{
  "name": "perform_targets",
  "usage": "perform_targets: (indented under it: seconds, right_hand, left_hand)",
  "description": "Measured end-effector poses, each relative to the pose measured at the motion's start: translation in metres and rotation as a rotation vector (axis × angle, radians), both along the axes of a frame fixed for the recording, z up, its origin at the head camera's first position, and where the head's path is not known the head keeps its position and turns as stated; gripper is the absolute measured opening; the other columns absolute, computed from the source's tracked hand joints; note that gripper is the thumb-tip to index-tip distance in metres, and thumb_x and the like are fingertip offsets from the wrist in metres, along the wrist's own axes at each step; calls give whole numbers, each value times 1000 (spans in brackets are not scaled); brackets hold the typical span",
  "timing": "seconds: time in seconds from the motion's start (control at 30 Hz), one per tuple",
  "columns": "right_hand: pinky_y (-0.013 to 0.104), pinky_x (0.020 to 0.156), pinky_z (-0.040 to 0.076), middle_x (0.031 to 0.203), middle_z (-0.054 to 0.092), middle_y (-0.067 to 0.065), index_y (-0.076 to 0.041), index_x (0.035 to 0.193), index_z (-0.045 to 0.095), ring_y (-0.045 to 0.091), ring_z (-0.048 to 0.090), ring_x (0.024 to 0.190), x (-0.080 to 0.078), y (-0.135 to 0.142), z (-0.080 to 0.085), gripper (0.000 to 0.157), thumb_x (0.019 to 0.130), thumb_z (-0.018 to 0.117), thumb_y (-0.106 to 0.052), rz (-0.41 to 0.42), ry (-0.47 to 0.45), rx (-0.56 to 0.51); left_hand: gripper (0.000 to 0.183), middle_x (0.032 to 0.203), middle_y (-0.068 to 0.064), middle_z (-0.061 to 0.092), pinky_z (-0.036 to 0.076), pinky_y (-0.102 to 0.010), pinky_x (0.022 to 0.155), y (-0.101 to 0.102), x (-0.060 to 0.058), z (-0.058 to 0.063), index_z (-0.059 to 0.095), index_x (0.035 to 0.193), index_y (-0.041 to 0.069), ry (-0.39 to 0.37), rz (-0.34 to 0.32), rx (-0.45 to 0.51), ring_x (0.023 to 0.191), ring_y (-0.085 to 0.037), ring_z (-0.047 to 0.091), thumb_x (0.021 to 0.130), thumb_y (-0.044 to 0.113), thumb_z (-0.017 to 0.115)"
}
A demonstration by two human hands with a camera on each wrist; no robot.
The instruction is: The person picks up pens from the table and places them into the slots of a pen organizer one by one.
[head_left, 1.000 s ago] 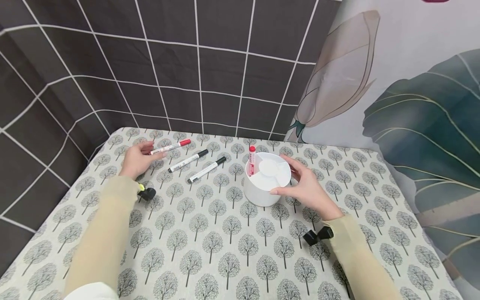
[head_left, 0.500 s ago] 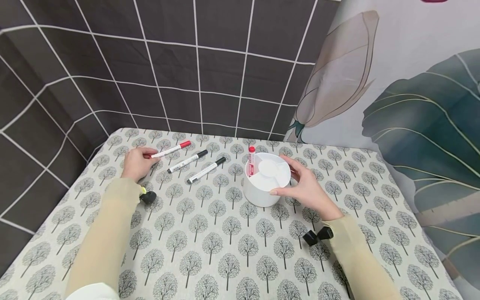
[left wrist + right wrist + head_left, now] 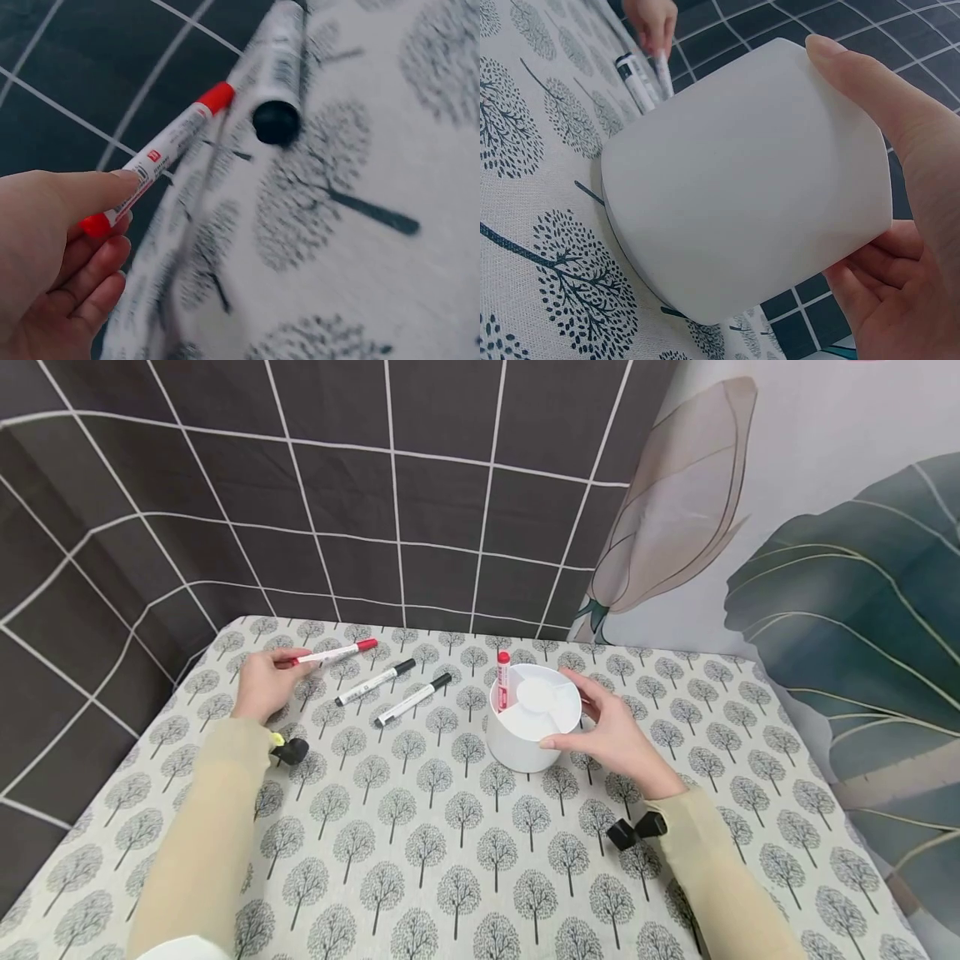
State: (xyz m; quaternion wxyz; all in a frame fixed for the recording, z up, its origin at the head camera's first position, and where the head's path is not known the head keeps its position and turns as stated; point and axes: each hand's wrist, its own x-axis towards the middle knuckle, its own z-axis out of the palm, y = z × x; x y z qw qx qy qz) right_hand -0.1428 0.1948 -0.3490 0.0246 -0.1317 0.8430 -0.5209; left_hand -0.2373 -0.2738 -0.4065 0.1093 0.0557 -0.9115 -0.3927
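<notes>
Head view: white cup (image 3: pixel 517 753) stands upright on the counter (image 3: pixel 450 893), which has a tree-print cloth over it. Using the cup as reference, sides as the person sees them.

Right hand (image 3: pixel 611 731) is at the cup's right side. Grip is spread wide round the wall: thumb on the near side by the rim, fingers on the far side. Right wrist view shows the same hold, thumb near the rim, cup wall filling most of the view.

Left hand (image 3: pixel 264 681) is well left of the cup. Grip nearly closed, thumb and fingers pinching the red-capped marker (image 3: pixel 333 655) by its tail end. Cap points toward the cup's side and away from the person. Left wrist view confirms the pinch, other fingers loosely bent below. Can't tell if the marker is fully clear of the cloth.

Inside the cup: dividers around a round middle section. One red marker (image 3: pixel 503 681) stands in the left compartment, cap up, poking above the rim.

Left of the cup, between it and the left hand: two markers with black caps, lying flat, roughly parallel, apart. Nearer black marker (image 3: pixel 413 700) is closest to the cup; farther black marker (image 3: pixel 375 682) sits next to the pinched one. Behind the cup: dark gridded wall (image 3: pixel 442 510).
</notes>
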Motion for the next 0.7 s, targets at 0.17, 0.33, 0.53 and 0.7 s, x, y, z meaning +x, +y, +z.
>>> perform_targets:
  seconds: [0.17, 0.33, 0.53, 0.7]
  right_hand:
    - [36, 103, 35, 140, 40, 12, -8, 144, 34, 29, 43, 124, 0, -1, 0, 101, 60, 90, -20, 2, 11, 7]
    - [35, 103, 35, 139, 41, 12, -8, 143, 35, 29, 43, 124, 1, -1, 1, 100, 61, 89, -18, -4, 12, 0]
    - [35, 103, 36, 140, 40, 13, -8, 144, 34, 29, 43, 124, 0, 0, 0, 100, 61, 89, -19, 0, 19, 6]
    - [34, 103, 36, 139, 40, 12, -8, 144, 34, 28, 43, 123, 0, 0, -1, 100, 61, 89, -19, 1, 19, 2]
  left_hand:
    - [38, 105, -11, 66, 48, -16, 69, 2, 3, 15, 67, 115, 11, 47, 37, 90, 85, -8, 60, 86, 34, 69]
    - [44, 107, -6, 65, 49, -15, 77, 13, 8, 31, 66, 116, 11, 106, 41, 213, 90, -6, 60, 82, 38, 72]
    - [43, 102, -4, 64, 50, -18, 82, 28, 17, 44, 66, 115, 6, 189, 9, 308, 92, -9, 60, 81, 31, 74]
    - [39, 102, -4, 64, 49, -19, 84, 37, 25, 53, 68, 114, 10, 227, -18, 347, 94, -9, 60, 81, 29, 75]
